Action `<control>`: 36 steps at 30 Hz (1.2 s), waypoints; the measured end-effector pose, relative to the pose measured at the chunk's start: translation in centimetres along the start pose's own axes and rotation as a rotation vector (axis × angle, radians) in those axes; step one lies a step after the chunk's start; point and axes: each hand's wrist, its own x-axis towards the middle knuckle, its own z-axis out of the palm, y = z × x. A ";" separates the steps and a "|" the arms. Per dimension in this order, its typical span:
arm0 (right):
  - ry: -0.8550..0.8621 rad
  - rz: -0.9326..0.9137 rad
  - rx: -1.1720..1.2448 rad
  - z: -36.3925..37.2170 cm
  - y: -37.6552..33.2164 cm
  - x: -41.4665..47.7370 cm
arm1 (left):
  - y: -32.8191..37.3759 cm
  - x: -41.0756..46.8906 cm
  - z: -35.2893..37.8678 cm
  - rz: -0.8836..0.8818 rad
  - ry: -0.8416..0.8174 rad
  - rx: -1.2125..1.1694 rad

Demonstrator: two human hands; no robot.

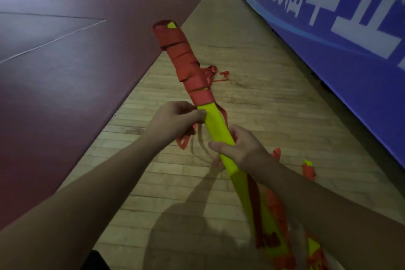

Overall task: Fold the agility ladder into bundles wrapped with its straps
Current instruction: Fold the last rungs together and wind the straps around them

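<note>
Floor of pale wooden planks [252,35]. Bundle of flat yellow plastic ladder rungs [215,126] above it, long axis near-right to far-left, far half wound in red webbing strap [186,59]. Right hand [241,149] grips rungs, nearer; left hand [175,121] pinches strap at wrap edge.

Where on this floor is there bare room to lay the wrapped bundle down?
Bare wooden floor lies left of the bundle, up to the maroon mat, and farther ahead along the blue banner. Crowded: a loose strap lies just beyond the bundle, and a second bundle lies right of the right hand.
</note>
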 end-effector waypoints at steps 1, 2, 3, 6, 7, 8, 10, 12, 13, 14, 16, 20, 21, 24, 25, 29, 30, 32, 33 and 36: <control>0.055 -0.014 -0.048 0.4 0.1 0.2 | 0.1 -0.1 0.6 -0.021 0.026 0.002; 0.097 -0.034 -0.101 0.6 0.2 0.3 | 0.2 -0.2 1.1 -0.045 0.057 0.000; 0.122 -0.057 -0.189 0.8 0.3 0.4 | 0.1 -0.3 1.4 -0.070 0.095 -0.003; 0.100 -0.124 -0.427 0.9 -0.1 -0.3 | -0.2 -0.4 1.8 -0.133 0.180 -0.039; 0.067 -0.127 -0.402 0.7 -0.2 -0.5 | -0.4 -0.4 1.8 -0.154 0.197 -0.094; 0.029 -0.120 -0.322 0.5 -0.3 -0.5 | -0.5 -0.4 1.7 -0.176 0.201 -0.176; -0.031 -0.054 -0.138 -0.1 -0.6 -0.4 | -0.7 -0.1 1.2 -0.180 0.141 -0.337; -0.094 0.016 -0.040 -0.8 -0.9 -0.3 | -0.6 0.1 0.4 -0.121 0.010 -0.425; -0.128 0.037 -0.011 -0.9 -0.9 -0.3 | -0.6 0.2 0.0 -0.084 -0.054 -0.457; -0.171 0.046 0.006 -1.1 -0.9 -0.2 | -0.5 0.3 -0.3 -0.054 -0.102 -0.474; -0.261 0.036 0.059 -1.6 -0.9 -0.2 | -0.3 0.2 -0.8 0.004 -0.154 -0.463; -0.308 -0.039 0.185 -1.9 -0.5 -0.3 | 0.0 0.1 -1.3 0.049 -0.224 -0.391; -0.286 -0.062 0.198 -1.9 -0.3 -0.4 | 0.1 0.2 -1.4 0.031 -0.231 -0.380; -0.210 -0.116 0.167 -2.2 -0.5 -0.1 | 0.0 0.5 -1.8 -0.039 -0.276 -0.218; -0.188 -0.114 0.156 -2.5 -0.6 -0.1 | -0.1 0.4 -2.0 -0.063 -0.300 -0.135; -0.043 -0.134 0.018 -2.9 -0.3 0.2 | 0.6 -0.2 -1.3 -0.045 -0.263 -0.092; 0.013 -0.134 -0.037 -2.7 0.0 0.3 | 0.9 -0.3 -0.8 -0.030 -0.216 -0.125; 0.142 -0.116 -0.181 -2.0 0.3 0.6 | 1.3 -0.4 0.3 -0.034 -0.087 -0.163; 0.209 -0.105 -0.283 -1.8 0.2 0.6 | 1.3 -0.5 0.9 -0.049 -0.017 -0.158; 0.312 -0.144 -0.647 -0.9 0.1 0.2 | 0.5 -0.9 3.0 -0.114 0.173 -0.137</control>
